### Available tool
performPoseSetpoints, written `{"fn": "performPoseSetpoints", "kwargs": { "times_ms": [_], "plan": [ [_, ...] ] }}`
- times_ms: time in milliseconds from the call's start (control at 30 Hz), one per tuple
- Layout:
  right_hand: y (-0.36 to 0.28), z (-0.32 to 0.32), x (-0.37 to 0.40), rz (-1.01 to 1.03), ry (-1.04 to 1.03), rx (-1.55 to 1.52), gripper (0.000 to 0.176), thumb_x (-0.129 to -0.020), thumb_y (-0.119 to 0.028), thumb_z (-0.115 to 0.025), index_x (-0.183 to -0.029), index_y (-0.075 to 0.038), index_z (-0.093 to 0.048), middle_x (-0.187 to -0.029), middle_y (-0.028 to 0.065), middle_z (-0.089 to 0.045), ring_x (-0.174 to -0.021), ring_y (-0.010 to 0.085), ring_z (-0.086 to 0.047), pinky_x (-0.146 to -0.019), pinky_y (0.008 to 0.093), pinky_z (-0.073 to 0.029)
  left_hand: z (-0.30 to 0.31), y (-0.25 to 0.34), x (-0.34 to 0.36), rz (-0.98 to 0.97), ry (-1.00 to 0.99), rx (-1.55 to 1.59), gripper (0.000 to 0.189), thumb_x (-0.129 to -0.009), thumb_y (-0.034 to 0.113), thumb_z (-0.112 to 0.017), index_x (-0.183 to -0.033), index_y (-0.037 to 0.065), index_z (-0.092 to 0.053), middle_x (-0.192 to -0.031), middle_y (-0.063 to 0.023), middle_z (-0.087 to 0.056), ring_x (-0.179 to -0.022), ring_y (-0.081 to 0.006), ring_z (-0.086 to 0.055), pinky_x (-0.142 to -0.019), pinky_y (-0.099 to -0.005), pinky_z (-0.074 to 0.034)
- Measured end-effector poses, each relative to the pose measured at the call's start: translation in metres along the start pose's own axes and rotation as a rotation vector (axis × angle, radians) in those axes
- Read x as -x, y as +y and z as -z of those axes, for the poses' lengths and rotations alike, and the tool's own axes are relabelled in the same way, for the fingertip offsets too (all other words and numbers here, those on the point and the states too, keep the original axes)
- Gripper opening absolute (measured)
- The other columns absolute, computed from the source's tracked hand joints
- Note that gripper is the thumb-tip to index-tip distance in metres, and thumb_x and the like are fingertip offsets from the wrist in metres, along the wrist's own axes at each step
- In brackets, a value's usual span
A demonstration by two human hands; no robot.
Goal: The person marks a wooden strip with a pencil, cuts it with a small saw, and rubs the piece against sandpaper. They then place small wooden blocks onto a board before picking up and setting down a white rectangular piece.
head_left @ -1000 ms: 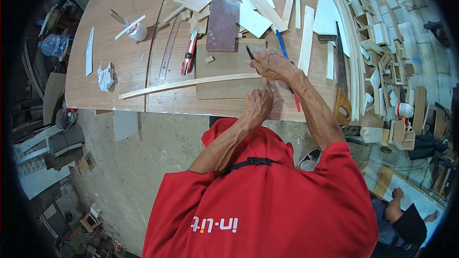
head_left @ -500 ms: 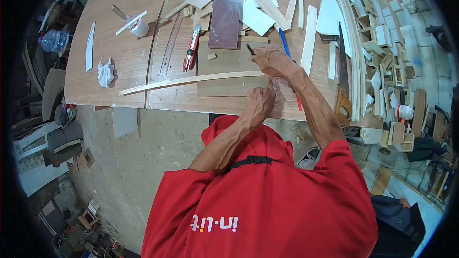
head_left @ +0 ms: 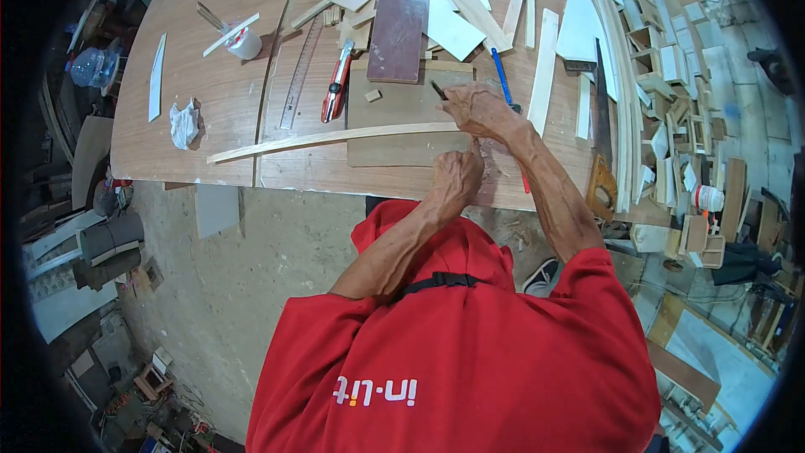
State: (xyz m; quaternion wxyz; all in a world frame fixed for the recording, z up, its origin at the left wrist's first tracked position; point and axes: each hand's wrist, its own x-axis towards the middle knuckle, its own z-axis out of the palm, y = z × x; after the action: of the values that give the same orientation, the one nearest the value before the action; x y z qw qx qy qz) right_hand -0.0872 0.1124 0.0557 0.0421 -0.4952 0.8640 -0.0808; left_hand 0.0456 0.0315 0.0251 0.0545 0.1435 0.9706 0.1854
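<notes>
My right hand (head_left: 480, 109) is closed around a slim dark-tipped tool (head_left: 438, 91), its tip pointing up and left; its exact kind does not show. Beneath that hand runs the right end of a long thin wooden strip (head_left: 335, 138). This strip crosses a brown board (head_left: 390, 153) lying on the table. Just below and nearer to me, my left hand (head_left: 459, 173) is curled into a fist close to the strip's end; what its fingers grip is hidden. A small wood block (head_left: 373, 96) and a maroon rectangular block (head_left: 397, 38) rest on the board's far part.
A red utility knife (head_left: 337, 84) and a metal ruler (head_left: 300, 75) lie left of the board. Right of my hands are a blue slim tool (head_left: 501, 75), white strips (head_left: 543, 71) and a handsaw (head_left: 600, 184). A white cup (head_left: 246, 45) and crumpled cloth (head_left: 184, 126) stand farther left.
Both hands stay almost in the same place, with the strip shifting very slightly. A person in dark clothing at the lower right has left the view.
</notes>
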Motion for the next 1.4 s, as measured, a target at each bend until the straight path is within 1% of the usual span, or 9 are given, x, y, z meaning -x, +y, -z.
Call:
{"fn": "performPoseSetpoints", "kwargs": {
  "times_ms": [167, 233, 333, 433, 500, 667, 900, 1067, 1400],
  "plan": [
    [0.009, 0.005, -0.001, -0.070, 0.082, 0.164, 0.029, -0.095, -0.027, -0.050, -0.087, -0.001, -0.060, -0.080, 0.0149, -0.059, -0.073, 0.0277, -0.060, -0.064, 0.0384, -0.047, 0.006, 0.005, -0.004, 0.086, -0.019, 0.026, 0.066, -0.079, 0.006, -0.055, -0.132, -0.020, -0.027, -0.063, -0.0174, -0.064, -0.056, -0.0301, -0.065, -0.049, -0.0402, -0.049],
    [0.001, 0.026, -0.002, -0.462, 0.190, -0.408, 0.033, -0.096, -0.030, -0.047, -0.088, 0.000, -0.056, -0.069, 0.0147, -0.057, -0.069, 0.0279, -0.058, -0.064, 0.0396, -0.048, 0.007, 0.004, -0.005, 0.123, -0.040, 0.036, 0.066, -0.079, 0.005, -0.054, -0.133, -0.020, -0.026, -0.063, -0.0181, -0.064, -0.055, -0.0302, -0.065, -0.049, -0.0405, -0.049],
    [0.002, 0.032, 0.005, -0.707, 0.361, -0.637, 0.037, -0.097, -0.030, -0.047, -0.082, 0.003, -0.055, -0.067, 0.0133, -0.057, -0.063, 0.0246, -0.057, -0.056, 0.0352, -0.047, 0.021, 0.001, -0.005, 0.047, 0.017, 0.016, 0.068, -0.079, 0.006, -0.055, -0.134, -0.020, -0.024, -0.062, -0.0183, -0.064, -0.052, -0.0306, -0.064, -0.046, -0.0411, -0.047],
    [0.008, 0.014, 0.027, -0.735, 0.462, -0.856, 0.039, -0.098, -0.030, -0.045, -0.082, 0.004, -0.057, -0.065, 0.0122, -0.057, -0.057, 0.0215, -0.057, -0.051, 0.0309, -0.045, 0.034, 0.003, -0.008, 0.099, -0.175, 0.023, 0.064, -0.076, 0.011, -0.057, -0.131, -0.014, -0.036, -0.075, -0.0174, -0.065, -0.070, -0.0301, -0.065, -0.056, -0.0429, -0.047],
    [-0.003, 0.007, 0.041, -0.861, 0.543, -0.998, 0.039, -0.098, -0.030, -0.044, -0.083, 0.004, -0.058, -0.063, 0.0124, -0.057, -0.055, 0.0203, -0.057, -0.051, 0.0312, -0.045, 0.023, -0.005, -0.013, 0.058, 0.253, -0.081, 0.046, -0.073, 0.016, -0.060, -0.115, -0.002, -0.055, -0.093, -0.0138, -0.061, -0.096, -0.0281, -0.057, -0.072, -0.0454, -0.042],
    [-0.035, -0.007, 0.074, -1.150, 0.597, -1.038, 0.041, -0.098, -0.031, -0.043, -0.085, 0.003, -0.063, -0.061, 0.0158, -0.059, -0.055, 0.0212, -0.060, -0.050, 0.0349, -0.045, 0.015, -0.026, -0.024, 0.013, 0.310, -0.069, 0.028, -0.072, 0.018, -0.060, -0.100, 0.016, -0.064, -0.109, -0.0066, -0.057, -0.109, -0.0260, -0.047, -0.082, -0.0485, -0.034],
    [-0.064, -0.040, 0.078, -1.081, 0.595, -0.991, 0.037, -0.098, -0.029, -0.044, -0.093, 0.003, -0.063, -0.070, 0.0239, -0.058, -0.072, 0.0385, -0.059, -0.062, 0.0444, -0.047, 0.010, -0.040, -0.026, -0.101, 0.378, -0.028, 0.024, -0.072, 0.016, -0.062, -0.096, 0.020, -0.067, -0.105, 0.0025, -0.061, -0.110, -0.0232, -0.049, -0.087, -0.0497, -0.030],
    [-0.063, -0.077, 0.082, -0.766, 0.637, -0.284, 0.027, -0.092, -0.015, -0.047, -0.111, 0.000, -0.058, -0.085, 0.0199, -0.056, -0.073, 0.0380, -0.060, -0.063, 0.0463, -0.047, 0.006, -0.046, -0.029, -0.119, 0.330, -0.012, 0.026, -0.069, 0.017, -0.064, -0.095, 0.017, -0.065, -0.108, 0.0004, -0.061, -0.110, -0.0233, -0.049, -0.090, -0.0524, -0.029],
    [-0.066, -0.039, 0.066, -1.033, 0.621, -0.644, 0.027, -0.090, -0.022, -0.053, -0.102, 0.001, -0.062, -0.087, 0.0237, -0.060, -0.079, 0.0397, -0.060, -0.067, 0.0465, -0.047, 0.004, -0.048, -0.031, -0.152, 0.399, 0.150, 0.011, -0.079, 0.012, -0.061, -0.089, 0.011, -0.064, -0.098, -0.0046, -0.064, -0.090, -0.0291, -0.057, -0.082, -0.0407, -0.041]
  ]
}}
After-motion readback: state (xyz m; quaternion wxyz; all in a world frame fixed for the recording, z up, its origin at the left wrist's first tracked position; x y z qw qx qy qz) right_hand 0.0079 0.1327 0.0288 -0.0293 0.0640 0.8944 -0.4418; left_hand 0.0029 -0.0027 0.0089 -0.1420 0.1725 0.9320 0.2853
